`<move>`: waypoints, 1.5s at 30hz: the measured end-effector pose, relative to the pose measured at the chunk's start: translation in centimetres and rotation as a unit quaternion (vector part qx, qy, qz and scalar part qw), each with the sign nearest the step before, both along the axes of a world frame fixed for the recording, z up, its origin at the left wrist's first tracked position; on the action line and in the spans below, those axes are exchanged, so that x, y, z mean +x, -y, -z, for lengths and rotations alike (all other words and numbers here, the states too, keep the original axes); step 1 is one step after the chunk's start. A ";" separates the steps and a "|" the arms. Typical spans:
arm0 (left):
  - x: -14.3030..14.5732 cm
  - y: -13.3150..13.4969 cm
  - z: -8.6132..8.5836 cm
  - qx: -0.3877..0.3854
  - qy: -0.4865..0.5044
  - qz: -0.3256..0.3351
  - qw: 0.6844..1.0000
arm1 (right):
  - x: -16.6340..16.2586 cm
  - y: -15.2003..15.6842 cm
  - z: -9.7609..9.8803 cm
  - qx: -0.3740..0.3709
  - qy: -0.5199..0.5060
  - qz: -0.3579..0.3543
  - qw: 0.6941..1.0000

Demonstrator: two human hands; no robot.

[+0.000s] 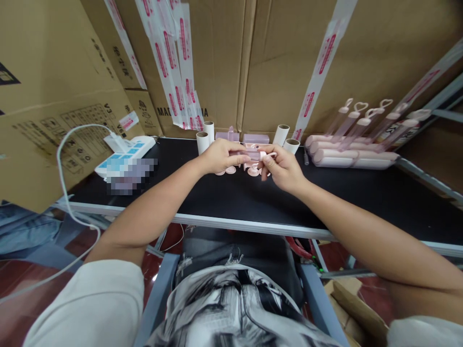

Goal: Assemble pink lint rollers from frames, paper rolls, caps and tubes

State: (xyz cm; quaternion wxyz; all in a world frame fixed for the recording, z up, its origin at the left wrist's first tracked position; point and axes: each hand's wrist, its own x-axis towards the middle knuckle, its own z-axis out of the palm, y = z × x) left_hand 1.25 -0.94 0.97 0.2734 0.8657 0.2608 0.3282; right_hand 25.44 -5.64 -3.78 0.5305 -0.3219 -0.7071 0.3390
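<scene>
Between my two hands lies a clear pinkish tube (252, 155) with a light pink cap, held roughly level above the black tabletop. My left hand (219, 156) is closed on the tube's body. The fingers of my right hand (285, 168) pinch the cap end, where a pale loop handle (272, 154) partly shows. Behind and below the hands are small pink pieces with round bases (253, 172), partly hidden. Two translucent lilac blocks (256, 139) sit at the back, near white cardboard-like tubes (202, 140) on the left and more white tubes (281, 134) on the right.
At right, several clear tubes with heart-shaped loop tops (356, 115) lean over pale pink cylinders (356, 158). A power strip (126, 155) with a white cable (60, 159) lies at left, beside a blurred-out object (132, 177). Cardboard (282, 58) walls the back; the black table (231, 202) has a metal front edge.
</scene>
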 end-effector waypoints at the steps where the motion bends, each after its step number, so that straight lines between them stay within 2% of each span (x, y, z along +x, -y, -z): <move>1: 0.0 0.1 0.0 0.007 0.002 0.000 1.000 | -0.1 0.1 0.0 -0.002 -0.009 0.000 1.000; 7: 0.4 -0.1 0.4 0.053 -0.014 -0.019 0.998 | -0.7 0.3 0.2 -0.017 -0.058 -0.004 0.998; 16: 0.6 -0.6 1.7 0.184 0.011 -0.024 0.982 | -1.4 1.4 -0.3 -0.045 -0.122 -0.032 0.991; 19: 0.3 -0.7 1.4 0.198 0.011 -0.018 0.980 | -1.7 1.6 -0.4 -0.060 -0.127 -0.043 0.989; 22: -0.6 -0.8 0.4 0.206 -0.009 -0.007 0.979 | -1.8 1.3 -0.5 -0.087 -0.117 -0.057 0.988; 24: -1.3 -1.0 -0.4 0.198 -0.024 -0.011 0.980 | -1.5 0.9 -0.6 -0.110 -0.074 -0.063 0.989; 26: -1.9 -1.1 -0.9 0.174 -0.030 -0.024 0.984 | -1.0 0.7 -1.0 -0.094 0.001 -0.052 0.994; 29: -1.9 -0.9 -1.1 0.133 -0.063 -0.015 0.989 | -0.1 0.8 -1.5 0.022 0.102 0.002 0.995; 31: -1.2 -0.5 -0.8 0.125 -0.086 0.003 0.988 | 0.3 1.0 -1.6 0.099 0.159 0.023 0.982; 33: -0.4 -0.1 -0.4 0.121 -0.088 0.010 0.989 | 0.4 1.1 -1.5 0.137 0.211 0.020 0.967; 38: -0.7 -0.3 -0.5 0.004 -0.046 0.045 0.998 | 0.5 1.0 -1.1 0.126 0.289 0.012 0.949; 40: -1.8 -1.4 -1.1 0.036 0.028 0.006 0.999 | 0.6 0.9 -1.1 0.111 0.328 -0.005 0.938; 43: -3.7 -3.5 -1.7 0.144 0.118 -0.147 0.972 | 0.5 0.8 -1.0 0.106 0.380 -0.030 0.918; 45: -4.7 -4.9 -1.7 0.159 0.119 -0.229 0.953 | 0.3 0.9 -0.9 0.113 0.406 -0.034 0.906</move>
